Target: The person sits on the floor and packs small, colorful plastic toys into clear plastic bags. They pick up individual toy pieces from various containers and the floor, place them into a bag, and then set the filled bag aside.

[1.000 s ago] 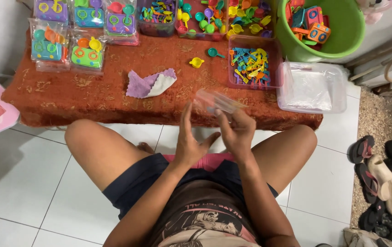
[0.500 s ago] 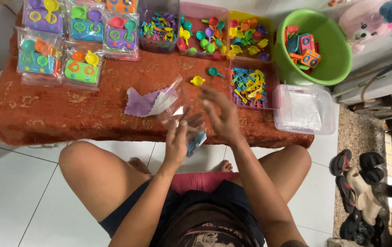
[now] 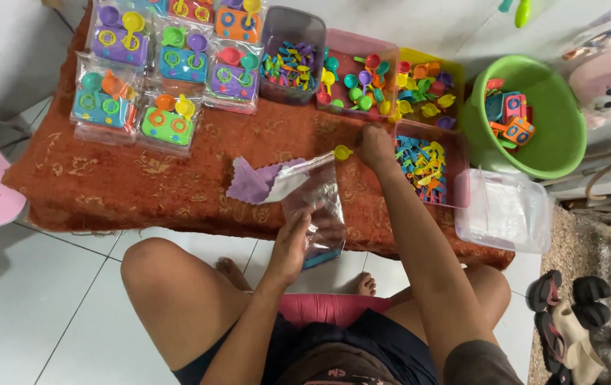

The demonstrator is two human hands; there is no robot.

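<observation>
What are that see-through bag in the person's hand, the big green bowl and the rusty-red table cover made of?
Bag: thin clear plastic film, apparently; glossy and crinkled, held by the left hand. Green bowl: probably rigid moulded plastic with a smooth sheen. Table cover: looks like woven cloth, matt, with a faint pale pattern.

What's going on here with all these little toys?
A person sits at a low table covered in an orange cloth. The left hand holds a clear bag. The right hand reaches out to a yellow toy beside the toy bins. Packed bags lie at the far left.
</observation>
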